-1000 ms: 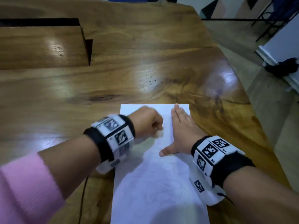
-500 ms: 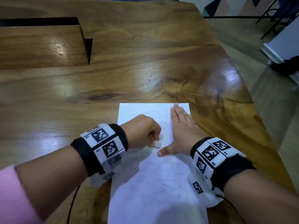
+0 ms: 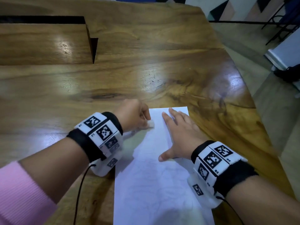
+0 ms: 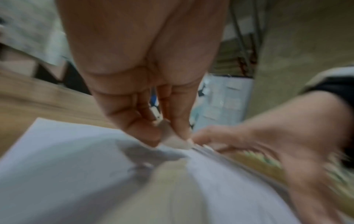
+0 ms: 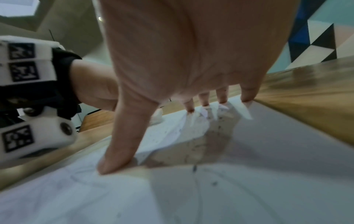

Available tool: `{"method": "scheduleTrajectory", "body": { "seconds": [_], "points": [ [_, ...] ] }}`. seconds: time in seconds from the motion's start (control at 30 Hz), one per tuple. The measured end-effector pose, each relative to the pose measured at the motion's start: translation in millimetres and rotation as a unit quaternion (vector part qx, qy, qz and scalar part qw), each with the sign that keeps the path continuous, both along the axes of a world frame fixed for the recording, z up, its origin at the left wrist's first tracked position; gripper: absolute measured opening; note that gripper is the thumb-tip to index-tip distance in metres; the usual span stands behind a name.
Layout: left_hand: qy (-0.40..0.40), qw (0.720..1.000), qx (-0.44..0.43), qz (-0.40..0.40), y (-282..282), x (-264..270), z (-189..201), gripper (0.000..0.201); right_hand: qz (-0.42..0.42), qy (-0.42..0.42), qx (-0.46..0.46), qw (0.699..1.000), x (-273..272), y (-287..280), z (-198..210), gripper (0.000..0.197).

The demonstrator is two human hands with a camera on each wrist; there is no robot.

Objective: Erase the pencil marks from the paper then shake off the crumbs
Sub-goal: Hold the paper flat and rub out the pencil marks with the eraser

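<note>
The left hand (image 3: 133, 114) is pinching a small white eraser (image 3: 150, 123) against the far left part of the paper (image 3: 155, 189). The right hand (image 3: 181, 135) is lying flat, fingers straight, pinning the sheet to the wooden table (image 3: 129, 70). Being thin and limp, the paper is likely buckling easily under rubbing, so it is best pressed beside the eraser and later lifted by an edge.

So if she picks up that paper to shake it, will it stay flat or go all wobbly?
Probably wobbly. The paper is one thin sheet, and it already buckles near the eraser despite the right hand pressing it flat. It looks light, so it would likely droop and flutter.
</note>
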State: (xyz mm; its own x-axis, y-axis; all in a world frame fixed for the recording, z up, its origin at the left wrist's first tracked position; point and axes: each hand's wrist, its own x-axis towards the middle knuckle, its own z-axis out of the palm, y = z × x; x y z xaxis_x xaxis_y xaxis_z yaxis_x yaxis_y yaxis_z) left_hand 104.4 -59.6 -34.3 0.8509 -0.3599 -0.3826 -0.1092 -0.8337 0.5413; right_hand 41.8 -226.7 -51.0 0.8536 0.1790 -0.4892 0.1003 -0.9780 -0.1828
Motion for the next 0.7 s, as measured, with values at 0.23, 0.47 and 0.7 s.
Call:
{"method": "scheduleTrajectory", "body": {
  "seconds": [0.23, 0.47, 0.7],
  "points": [
    [-0.08, 0.993, -0.02, 0.079, -12.0, 7.7, -1.5, 0.013, -0.04, -0.025, -0.008, 0.999, 1.7, 10.7, -1.8, 0.122],
    [-0.043, 0.998, 0.026, -0.025, -4.0, -3.7, -1.2, 0.01, -0.046, -0.003, -0.011, 0.999, 5.5, 15.6, 2.3, 0.122],
    [-0.072, 0.996, 0.007, 0.042, -13.4, 13.8, 6.1, 0.01, -0.038, -0.006, -0.015, 0.999, 3.9, 20.0, 0.8, 0.117]
  ]
}}
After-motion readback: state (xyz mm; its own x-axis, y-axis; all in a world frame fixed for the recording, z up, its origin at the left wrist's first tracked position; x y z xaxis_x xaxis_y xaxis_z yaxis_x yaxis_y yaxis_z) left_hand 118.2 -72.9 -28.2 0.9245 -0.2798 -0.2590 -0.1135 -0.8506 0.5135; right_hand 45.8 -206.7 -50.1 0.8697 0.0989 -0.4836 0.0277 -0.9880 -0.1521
